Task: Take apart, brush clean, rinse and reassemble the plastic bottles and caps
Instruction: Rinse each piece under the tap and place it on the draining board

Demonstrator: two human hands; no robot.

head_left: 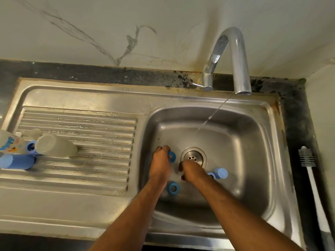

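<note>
Gripping a blue ring (171, 157) just left of the drain (194, 158), the left hand (160, 163) curls its fingers round it. The right hand (190, 172), beside the drain, hides its fingers; I cannot tell their state. Best lift the ring under the tap's stream (215, 113), turning it.

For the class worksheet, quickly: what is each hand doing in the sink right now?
Left hand: holding a blue ring cap.
Right hand: fingers curled down on the basin floor; what they hold, if anything, cannot be told.
</note>
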